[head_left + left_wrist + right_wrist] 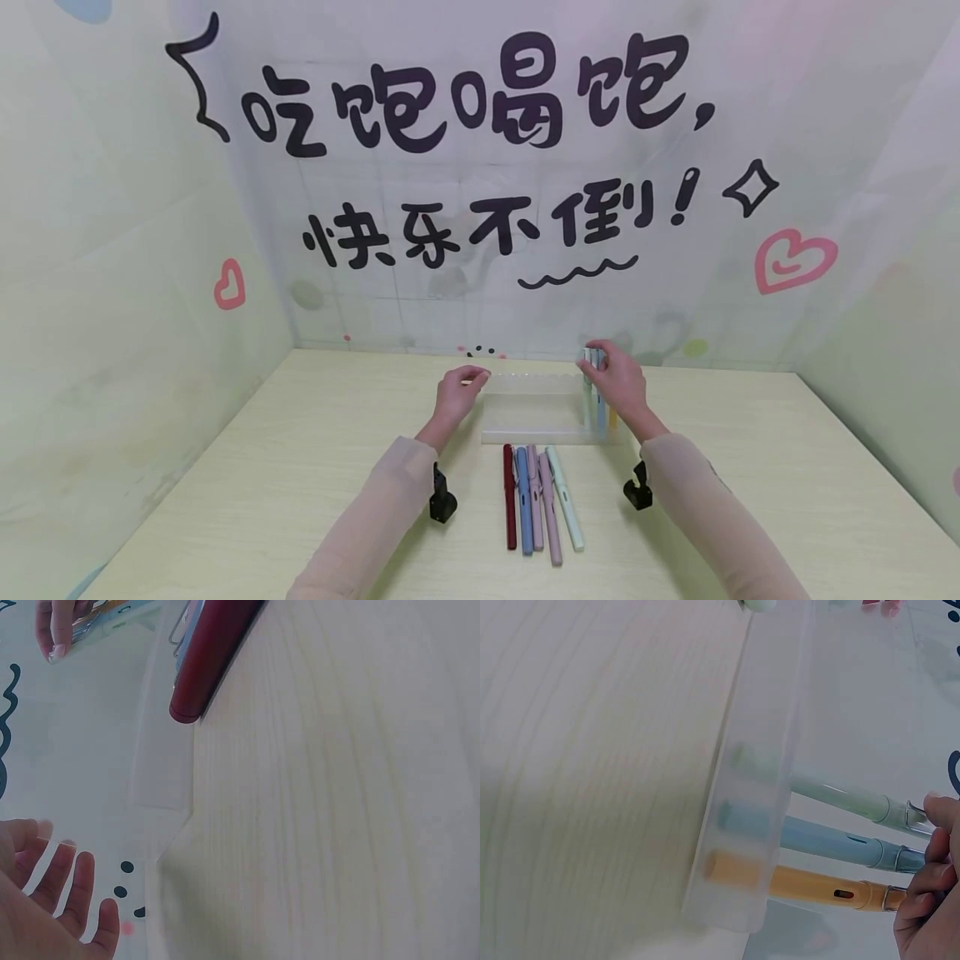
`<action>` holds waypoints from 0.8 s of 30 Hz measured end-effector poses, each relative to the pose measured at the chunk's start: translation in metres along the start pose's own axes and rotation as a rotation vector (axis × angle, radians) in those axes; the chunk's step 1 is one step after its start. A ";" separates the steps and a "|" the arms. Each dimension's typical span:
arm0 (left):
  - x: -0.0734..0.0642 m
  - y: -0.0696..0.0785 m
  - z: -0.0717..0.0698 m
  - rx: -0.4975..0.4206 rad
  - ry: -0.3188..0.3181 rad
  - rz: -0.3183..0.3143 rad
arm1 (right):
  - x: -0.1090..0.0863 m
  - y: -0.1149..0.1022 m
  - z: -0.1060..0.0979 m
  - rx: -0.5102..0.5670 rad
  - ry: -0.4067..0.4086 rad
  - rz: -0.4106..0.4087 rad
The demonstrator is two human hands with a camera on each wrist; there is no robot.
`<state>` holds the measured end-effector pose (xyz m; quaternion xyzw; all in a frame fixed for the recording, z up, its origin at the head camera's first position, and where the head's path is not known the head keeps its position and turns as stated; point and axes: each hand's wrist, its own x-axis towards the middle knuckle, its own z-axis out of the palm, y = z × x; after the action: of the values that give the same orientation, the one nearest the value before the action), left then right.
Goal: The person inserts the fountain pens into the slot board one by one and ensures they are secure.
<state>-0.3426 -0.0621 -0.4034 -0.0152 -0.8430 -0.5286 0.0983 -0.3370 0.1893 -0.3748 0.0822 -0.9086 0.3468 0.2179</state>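
Note:
A clear pen stand [534, 436] stands on the table with a notched top edge. At its upper left corner, my left hand [456, 395] pinches the edge between thumb and forefinger; the other fingers [77, 894] are spread. My right hand [619, 379] is at the stand's right end, its thumb and fingers gripping the cap of a light green pen [840, 796]. Beside that pen, a light blue pen [829, 841] and an orange pen [810, 889] stand upright in the stand, their cap tops partly hidden by my right fingers.
In front of the stand lie several capped pens: a dark red pen [510, 500], a blue pen [524, 504], two mauve pens, one a little nearer [551, 517], and a pale mint pen [566, 500]. A printed white backdrop [465, 317] encloses the pale wooden table [300, 467].

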 end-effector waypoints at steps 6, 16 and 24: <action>-0.001 0.000 0.000 0.000 -0.002 0.005 | 0.000 -0.001 0.000 0.013 0.001 0.002; -0.001 -0.001 0.000 -0.002 0.002 0.011 | 0.000 -0.001 -0.006 0.024 0.016 0.016; 0.000 -0.001 0.000 -0.002 0.003 0.016 | -0.007 -0.005 -0.019 0.185 0.050 -0.019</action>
<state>-0.3422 -0.0627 -0.4038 -0.0211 -0.8421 -0.5289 0.1036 -0.3232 0.1982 -0.3620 0.1019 -0.8660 0.4292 0.2353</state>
